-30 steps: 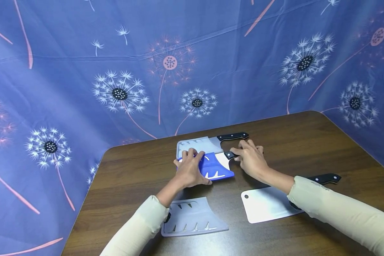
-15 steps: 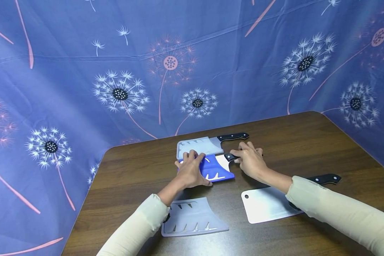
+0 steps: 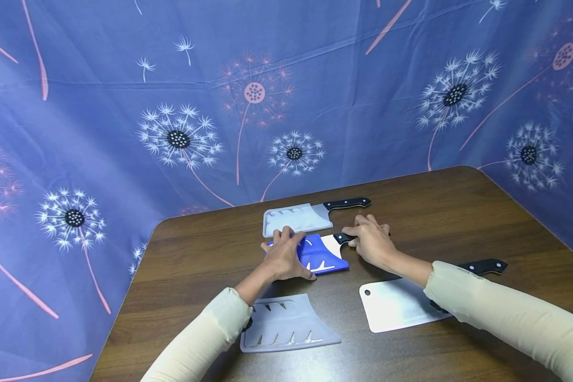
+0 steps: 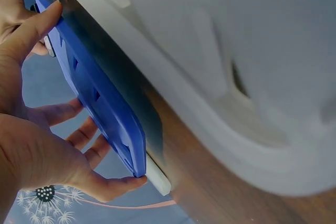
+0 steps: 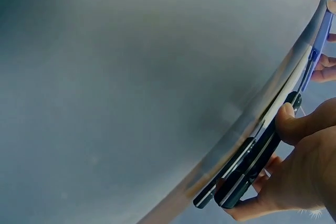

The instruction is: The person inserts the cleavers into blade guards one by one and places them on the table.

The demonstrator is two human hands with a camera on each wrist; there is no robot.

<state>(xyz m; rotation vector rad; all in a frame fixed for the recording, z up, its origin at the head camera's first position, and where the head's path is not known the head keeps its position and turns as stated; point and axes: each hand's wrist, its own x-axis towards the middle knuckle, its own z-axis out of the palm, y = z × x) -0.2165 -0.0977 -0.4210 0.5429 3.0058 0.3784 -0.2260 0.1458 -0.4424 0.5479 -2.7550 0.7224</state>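
Note:
My left hand (image 3: 284, 257) spans the blue blade cover (image 3: 322, 257), thumb on its near edge and fingertips along its far side. The left wrist view shows the cover's slotted edge (image 4: 97, 95) between thumb and fingers. Inside the cover sits a cleaver with a pale blade (image 3: 331, 245). Its black handle (image 5: 254, 161) is gripped by my right hand (image 3: 373, 241), the thumb lying along it in the right wrist view. Just beyond lies a second cleaver, black-handled (image 3: 347, 203), its blade in a translucent white cover (image 3: 293, 220).
An unoccupied translucent blade cover (image 3: 288, 326) lies near my left forearm. A bare cleaver (image 3: 401, 305) rests under my right forearm, which hides part of it. All lie on a brown wooden table (image 3: 181, 276), with a blue dandelion-print cloth (image 3: 353, 106) behind.
Both hands have drawn the blue-covered cleaver slightly toward me. A strip of table now shows between it and the white-covered cleaver. The other things stay where they were.

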